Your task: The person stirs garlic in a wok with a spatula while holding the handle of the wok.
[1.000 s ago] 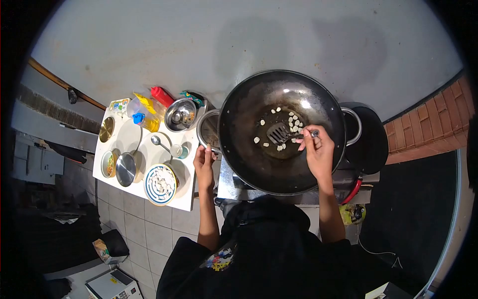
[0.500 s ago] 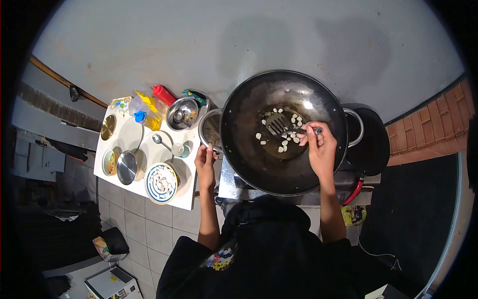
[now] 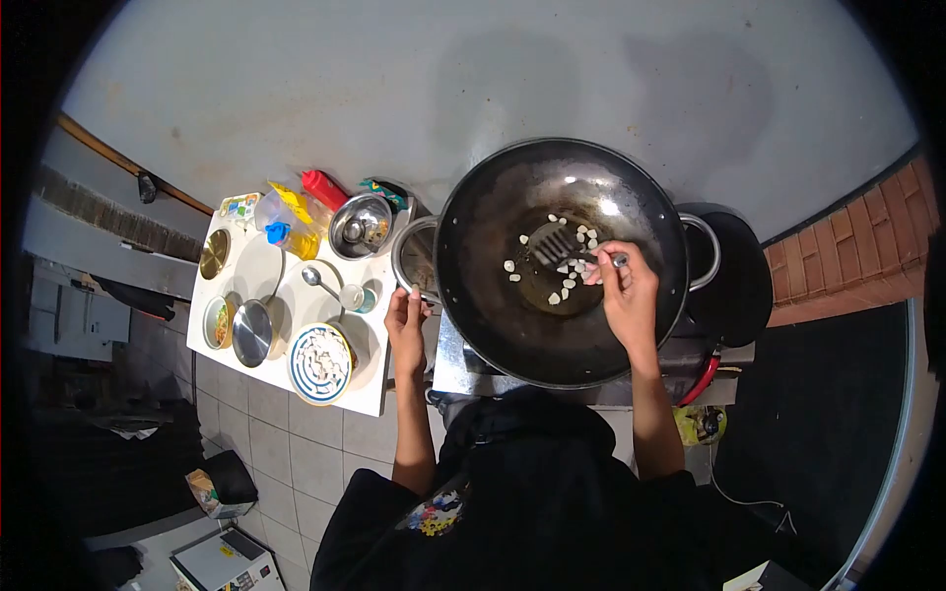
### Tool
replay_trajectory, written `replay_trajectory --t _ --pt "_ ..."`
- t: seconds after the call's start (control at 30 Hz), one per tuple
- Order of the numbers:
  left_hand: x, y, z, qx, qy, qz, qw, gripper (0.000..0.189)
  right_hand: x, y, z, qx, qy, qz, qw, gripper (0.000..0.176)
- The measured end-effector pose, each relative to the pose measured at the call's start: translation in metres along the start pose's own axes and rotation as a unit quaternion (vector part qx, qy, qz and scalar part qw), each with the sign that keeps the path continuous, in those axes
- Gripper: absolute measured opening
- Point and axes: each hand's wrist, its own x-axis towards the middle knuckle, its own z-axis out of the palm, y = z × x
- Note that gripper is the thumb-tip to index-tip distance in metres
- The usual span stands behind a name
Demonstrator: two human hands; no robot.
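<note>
A large dark wok [image 3: 512, 325] sits over the stove, with small white pieces of food [image 3: 555, 297] scattered in a thin layer of oil at its bottom. My right hand [image 3: 631, 291] is closed round the handle of a slotted spatula [image 3: 554, 244], whose blade lies low among the pieces. At the wok's left side, my left hand [image 3: 407, 320] is closed on the metal loop handle [image 3: 399, 258]. Part of the spatula's handle is hidden by my fingers.
Left of the wok stands a white table [image 3: 370, 389] with a bowl of white pieces [image 3: 320, 362], a steel bowl [image 3: 362, 225], an oil jug [image 3: 301, 241], a red bottle [image 3: 323, 189] and a spoon [image 3: 317, 279]. A black lidlike disc [image 3: 734, 286] is at the right.
The spatula blade has shifted slightly to the right, and some white pieces have moved in the wok. My left hand stays on the loop handle.
</note>
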Motion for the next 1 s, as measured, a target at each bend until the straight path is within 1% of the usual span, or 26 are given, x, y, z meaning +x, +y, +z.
replay_trajectory --t 0.07,0.1,0.17,0.23,0.3,0.37,0.47,0.53,0.57,0.63,0.67,0.83,0.9,1.0 --pt "-0.001 0.0 0.0 -0.007 -0.005 0.003 1.0 0.024 -0.001 -0.005 -0.004 -0.013 0.029 0.009 0.999 0.009" --pt "0.0 -0.001 -0.001 -0.007 -0.005 0.002 1.0 0.024 -0.001 -0.003 -0.004 -0.014 0.029 0.01 0.999 0.009" --pt "0.003 -0.004 -0.002 0.003 -0.005 0.001 1.0 0.023 -0.003 -0.002 -0.007 0.045 0.023 0.02 0.999 0.008" --pt "0.001 -0.003 -0.001 -0.002 -0.003 -0.003 1.0 0.022 -0.006 -0.004 -0.007 0.036 0.01 0.034 0.999 0.008" --pt "0.0 -0.001 0.002 -0.007 0.0 -0.007 1.0 0.021 -0.008 -0.002 -0.006 0.01 -0.023 0.045 0.999 0.008" --pt "0.0 0.001 0.003 -0.011 0.012 0.001 1.0 0.018 -0.007 -0.003 -0.003 0.001 -0.021 0.058 0.998 0.008" --pt "0.0 0.002 0.003 -0.014 0.002 0.003 1.0 0.017 -0.003 0.002 0.0 0.03 -0.007 0.041 0.999 0.01" --pt "0.002 -0.001 0.001 -0.006 0.0 0.003 1.0 0.019 0.0 0.006 -0.002 0.044 0.068 0.035 0.996 0.013" --pt "0.002 -0.003 0.0 0.003 -0.001 0.004 1.0 0.02 0.001 0.005 -0.004 0.045 0.065 0.034 0.996 0.013" --pt "0.001 -0.001 0.0 0.002 0.0 -0.001 1.0 0.02 0.001 -0.001 -0.01 0.068 0.128 0.003 0.989 0.015" --pt "0.001 0.0 0.001 0.002 -0.004 -0.005 1.0 0.02 0.001 -0.004 -0.014 0.066 0.142 -0.004 0.988 0.015" --pt "0.004 -0.007 0.001 -0.031 0.007 -0.003 0.999 0.018 -0.008 -0.014 -0.012 0.052 0.117 0.019 0.992 0.015" --pt "0.004 -0.008 0.0 -0.033 0.006 -0.002 0.999 0.019 -0.012 -0.008 -0.007 0.077 0.077 0.047 0.993 0.015" --pt "0.005 -0.007 0.0 -0.025 0.006 0.001 1.0 0.02 -0.014 -0.003 0.001 0.09 0.052 0.06 0.993 0.015"
